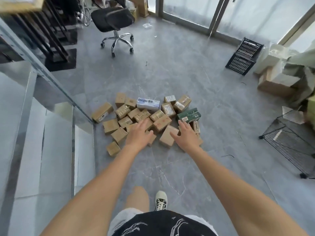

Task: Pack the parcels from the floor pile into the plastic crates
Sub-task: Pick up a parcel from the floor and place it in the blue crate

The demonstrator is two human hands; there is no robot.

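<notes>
On the floor, a white box [148, 104] reads "Deeyeo" amid the parcels [163, 123]; left hand [139, 134] and right hand [186, 135] fingers spread, released.

Office stockroom: swivel chair [113, 23], floor parcels [144, 116] (glass doors).

Legible text: "Deeyeo" in dark letters, followed by two Chinese characters, on the long side of the white and pale blue box [148, 104] at the far edge of the parcel pile. Green box [188, 115]: white print and round symbols on its side, too small to read. Brown cartons carry white shipping labels, e.g. carton [168, 109]; print on them blurred, unreadable
</notes>
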